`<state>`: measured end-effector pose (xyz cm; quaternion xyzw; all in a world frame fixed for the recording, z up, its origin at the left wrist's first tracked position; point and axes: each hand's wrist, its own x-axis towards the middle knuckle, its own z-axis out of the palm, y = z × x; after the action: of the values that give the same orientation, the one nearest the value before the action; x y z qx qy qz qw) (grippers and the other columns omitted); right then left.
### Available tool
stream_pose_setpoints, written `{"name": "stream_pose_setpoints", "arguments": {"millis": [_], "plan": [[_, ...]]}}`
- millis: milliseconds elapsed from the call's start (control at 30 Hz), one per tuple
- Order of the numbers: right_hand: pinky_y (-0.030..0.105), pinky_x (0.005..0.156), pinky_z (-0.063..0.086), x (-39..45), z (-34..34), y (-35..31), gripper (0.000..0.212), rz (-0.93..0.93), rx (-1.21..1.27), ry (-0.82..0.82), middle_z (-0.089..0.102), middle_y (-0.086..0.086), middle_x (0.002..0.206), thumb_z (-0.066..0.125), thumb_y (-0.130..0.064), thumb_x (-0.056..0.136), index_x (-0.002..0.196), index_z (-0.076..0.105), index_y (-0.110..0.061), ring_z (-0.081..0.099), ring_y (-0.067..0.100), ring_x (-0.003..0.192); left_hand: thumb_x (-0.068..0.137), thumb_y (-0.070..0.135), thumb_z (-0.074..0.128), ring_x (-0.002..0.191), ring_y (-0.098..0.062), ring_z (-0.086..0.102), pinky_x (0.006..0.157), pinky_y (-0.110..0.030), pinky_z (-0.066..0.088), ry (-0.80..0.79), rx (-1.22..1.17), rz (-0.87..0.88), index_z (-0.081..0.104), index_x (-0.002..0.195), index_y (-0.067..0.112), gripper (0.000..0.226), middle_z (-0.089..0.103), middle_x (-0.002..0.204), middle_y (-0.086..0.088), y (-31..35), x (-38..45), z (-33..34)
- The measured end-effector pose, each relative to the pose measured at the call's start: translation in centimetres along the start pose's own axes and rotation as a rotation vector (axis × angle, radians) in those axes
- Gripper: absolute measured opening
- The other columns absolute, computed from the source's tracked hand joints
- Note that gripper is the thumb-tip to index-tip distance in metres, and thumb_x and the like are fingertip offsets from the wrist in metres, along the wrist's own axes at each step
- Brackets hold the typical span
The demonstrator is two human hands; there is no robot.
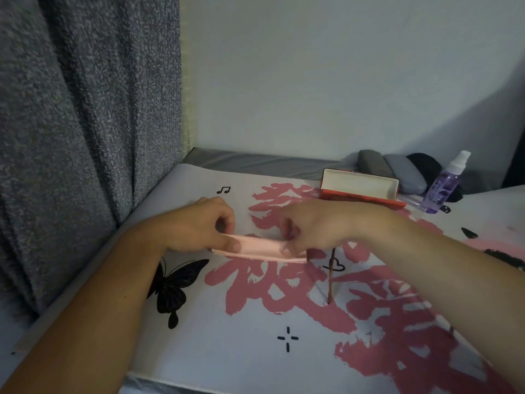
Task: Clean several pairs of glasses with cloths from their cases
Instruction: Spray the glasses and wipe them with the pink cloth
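Counting from the head view, I log one folded pale pink cloth with a scalloped edge (260, 248), lying on the white surface printed with large pink brush characters (255, 351), held at both ends. My left hand (199, 227) pinches the cloth's left end between thumb and fingers; my right hand (315, 228) grips the right end, fingers curled over the fold. One thin reddish-brown glasses temple (331, 275) shows below the right hand, running toward me; the rest of the frame is hidden under that hand, so I cannot tell how it is held.

At the far right edge I count one open red rectangular case with a white lining (359, 184), and behind it three closed cases side by side: one dark grey (373, 163), one lighter blue-grey (406, 173), one black (426, 166). One clear purple spray bottle with a white nozzle (444, 183) stands upright just right of them.

A grey speckled curtain (85, 123) hangs along the left edge, a pale wall (312, 81) closes off the back. The near and middle surface, with one black butterfly print (173, 282), lies open.
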<state>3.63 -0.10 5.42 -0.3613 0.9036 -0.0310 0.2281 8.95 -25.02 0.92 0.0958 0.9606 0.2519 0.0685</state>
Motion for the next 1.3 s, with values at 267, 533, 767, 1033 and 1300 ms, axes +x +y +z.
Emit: {"name": "stream_pose_setpoints", "arguments": {"millis": [267,533,767,1033,1300], "plan": [[0.032,0.076,0.048,-1.0,-0.7,1.9,0.008,-0.084,0.375,0.154,0.069,-0.007,0.088,0.073,-0.026,0.09,0.085,0.067,-0.026,0.06,0.011,0.08,0.074,0.03,0.081,0.074,-0.02,0.055,0.058,-0.025,0.042,0.05,-0.633,0.042,0.061,0.077,0.027,0.02,0.064,0.084,-0.005,2.5,-0.9,-0.7],[0.026,0.055,0.043,-5.1,-5.2,12.3,0.006,0.174,0.997,0.664,0.069,0.003,0.065,0.064,-0.005,0.096,0.098,0.07,-0.005,0.057,0.012,0.057,0.098,-0.002,0.056,0.052,-0.017,0.058,0.047,-0.026,0.048,0.327,-0.948,-0.105,0.06,0.1,0.006,0.009,0.063,0.075,-0.014,12.6,9.1,-3.5],[0.021,0.039,0.033,-4.2,-2.7,17.5,0.008,0.475,0.765,0.602,0.058,0.009,0.062,0.064,-0.006,0.092,0.096,0.06,-0.011,0.048,0.012,0.04,0.09,0.012,0.055,0.082,-0.022,0.069,0.067,-0.031,0.053,0.349,-0.24,-0.171,0.062,0.088,0.022,0.013,0.072,0.091,-0.003,15.8,17.4,0.7],[0.03,0.056,0.053,-4.1,-6.8,15.5,0.015,0.189,0.926,0.766,0.069,0.011,0.077,0.061,-0.004,0.091,0.096,0.068,-0.016,0.061,0.017,0.056,0.089,0.021,0.065,0.07,-0.02,0.059,0.058,-0.031,0.045,0.409,-0.351,-0.091,0.058,0.089,0.02,0.007,0.063,0.093,-0.007,13.3,16.8,4.4],[0.022,0.052,0.048,-5.3,-8.0,14.8,0.021,0.113,1.041,0.798,0.064,0.01,0.068,0.053,0.002,0.093,0.09,0.071,-0.007,0.054,0.015,0.053,0.09,0.029,0.076,0.119,0.014,0.049,0.1,-0.005,0.037,0.154,-0.264,0.165,0.059,0.128,0.038,0.043,0.053,0.129,0.025,10.4,14.3,6.7]]}}
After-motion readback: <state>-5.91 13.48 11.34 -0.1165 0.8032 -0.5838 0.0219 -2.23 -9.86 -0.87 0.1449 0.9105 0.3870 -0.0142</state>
